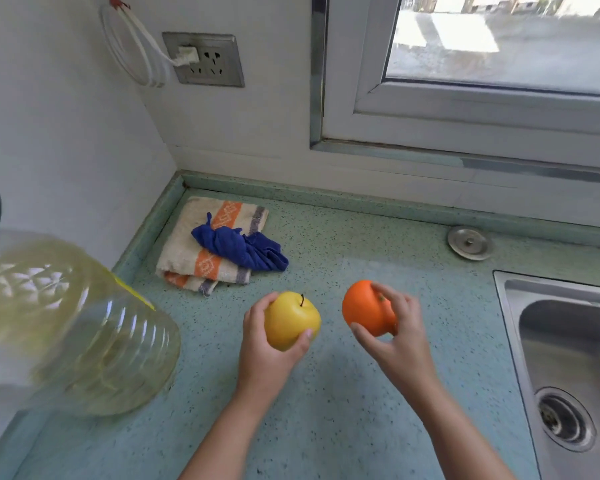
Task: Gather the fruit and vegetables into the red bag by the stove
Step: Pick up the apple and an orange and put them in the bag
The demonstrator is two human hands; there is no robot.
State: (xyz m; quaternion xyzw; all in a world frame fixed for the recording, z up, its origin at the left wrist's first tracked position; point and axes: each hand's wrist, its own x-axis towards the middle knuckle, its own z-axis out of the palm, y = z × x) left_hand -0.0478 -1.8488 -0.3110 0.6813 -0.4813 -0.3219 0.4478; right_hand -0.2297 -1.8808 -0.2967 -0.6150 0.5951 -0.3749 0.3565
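My left hand (267, 344) grips a yellow apple (291, 318) with a short dark stem, held just above the green speckled counter (326, 410). My right hand (395, 336) holds an orange fruit (364, 308) between thumb and fingers, to the right of the apple. Both fruits sit side by side in the middle of the view. The red bag and the stove are out of view.
A large clear oil jug (84, 327) stands at the left. A folded striped towel (201, 247) with a blue cloth (243, 247) on it lies in the back corner. A steel sink (568, 358) is at the right, a round metal cap (469, 242) behind it.
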